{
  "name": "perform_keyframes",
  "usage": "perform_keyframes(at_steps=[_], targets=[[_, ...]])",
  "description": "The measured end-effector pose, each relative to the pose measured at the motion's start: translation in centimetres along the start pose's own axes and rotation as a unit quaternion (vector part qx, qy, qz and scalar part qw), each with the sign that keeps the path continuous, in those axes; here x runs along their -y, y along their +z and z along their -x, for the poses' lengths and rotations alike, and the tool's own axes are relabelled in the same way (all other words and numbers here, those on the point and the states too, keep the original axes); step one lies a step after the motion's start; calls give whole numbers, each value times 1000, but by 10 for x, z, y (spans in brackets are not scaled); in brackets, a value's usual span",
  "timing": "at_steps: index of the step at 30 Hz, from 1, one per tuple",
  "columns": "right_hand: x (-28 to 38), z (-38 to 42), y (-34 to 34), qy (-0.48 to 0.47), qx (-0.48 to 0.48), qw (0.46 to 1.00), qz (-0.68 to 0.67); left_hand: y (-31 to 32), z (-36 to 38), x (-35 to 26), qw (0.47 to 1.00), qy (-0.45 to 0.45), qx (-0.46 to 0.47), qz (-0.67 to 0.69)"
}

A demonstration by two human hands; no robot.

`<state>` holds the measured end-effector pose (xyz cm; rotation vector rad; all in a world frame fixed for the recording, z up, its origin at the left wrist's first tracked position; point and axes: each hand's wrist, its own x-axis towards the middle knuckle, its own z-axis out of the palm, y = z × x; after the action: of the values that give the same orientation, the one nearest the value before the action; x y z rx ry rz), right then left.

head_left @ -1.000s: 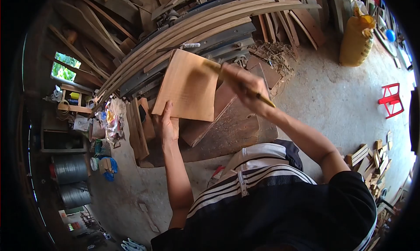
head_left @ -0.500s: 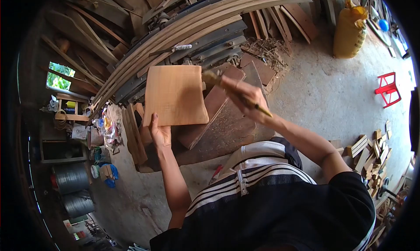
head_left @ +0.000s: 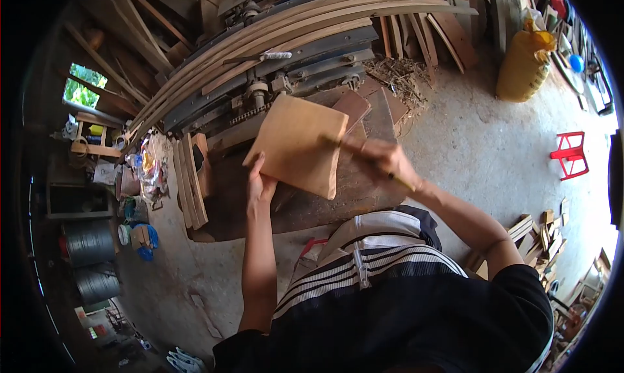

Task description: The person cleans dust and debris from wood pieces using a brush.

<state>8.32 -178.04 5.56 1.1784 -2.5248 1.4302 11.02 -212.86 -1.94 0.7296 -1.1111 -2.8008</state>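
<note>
My left hand [head_left: 261, 184] grips the lower left edge of a squarish, pale wooden board [head_left: 292, 136], thumb on its face and the other fingers hidden behind. The board is held up in the air, tilted, with one slightly curved side. In my right hand [head_left: 388, 160] is a slim, long-handled brush [head_left: 337, 141], blurred by motion. Its tip lies over the right part of the board's face, and the handle's end sticks out behind my fist. Below the board, a dark wooden work surface [head_left: 260, 220] carries a reddish-brown plank [head_left: 351, 108].
Long curved wood strips [head_left: 305, 15] lie across a metal machine [head_left: 258, 93] ahead. Upright boards [head_left: 188, 184] stand at the left. A yellow sack [head_left: 520, 67], a red stool [head_left: 570, 155] and a pile of wood offcuts [head_left: 539, 236] are on the concrete floor at the right.
The board has shifted right and turned clockwise in my left hand. The brush has gone from beside the board's right edge to over its face. The reddish-brown plank is now mostly covered.
</note>
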Motion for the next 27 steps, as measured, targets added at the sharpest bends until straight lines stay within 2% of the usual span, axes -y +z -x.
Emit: perform_keyframes(at_steps=[2, 4, 6, 8, 9, 10, 12, 14, 15, 16, 17, 18, 20, 22, 23, 24, 25, 26, 27], targets=[[-9, -14, -4, 26, -135, 990, 30, 7, -10, 1, 1000, 1, -14, -1], [-10, -13, -2, 10, -140, 988, 63, 7, -25, 5, 995, -1, -87, -40], [4, 0, 10, 49, 14, 999, -19, 11, -30, 9, 994, 10, -99, -46], [29, 10, 26, -60, 37, 996, 47, 22, -26, 13, 980, 87, -154, -95], [40, 12, 36, -9, 112, 993, 32, 22, -28, 14, 980, 86, -153, -97], [51, 11, 35, -28, 94, 994, -49, 21, -28, 15, 976, 100, -156, -113], [34, 11, 51, -126, 52, 984, -113, 19, -29, 14, 972, 115, -161, -129], [1, 9, 43, -38, 60, 992, -101, 17, -30, 12, 963, 116, -143, -196], [-40, 6, 41, -89, 39, 968, -231, 16, -27, 9, 963, 117, -145, -194], [-50, -2, 27, 77, 36, 988, -131, 16, -24, 6, 968, 92, -119, -202], [-47, -9, 12, 239, 31, 970, -26, 15, -21, 3, 971, 68, -92, -210], [-21, -23, -7, 113, -145, 982, -52, 15, -20, 3, 971, 72, -95, -207], [-24, -27, -7, 18, -192, 980, 44, 13, -16, 4, 970, 71, -101, -210], [-9, -19, 2, 47, -53, 997, 18, 13, -14, 4, 965, 76, -104, -230], [4, -9, 9, 80, 60, 995, -21, 12, -13, 4, 959, 75, -102, -253], [19, 0, 21, -23, 20, 999, -30, 9, -14, 4, 959, 77, -105, -251], [26, 4, 40, -30, 86, 995, 30, 5, -18, 7, 965, 92, -79, -232], [32, 9, 57, -56, 128, 990, 33, 1, -19, 9, 970, 107, -54, -213], [35, 6, 58, -79, 102, 992, -6, -1, -20, 10, 970, 110, -60, -208]])
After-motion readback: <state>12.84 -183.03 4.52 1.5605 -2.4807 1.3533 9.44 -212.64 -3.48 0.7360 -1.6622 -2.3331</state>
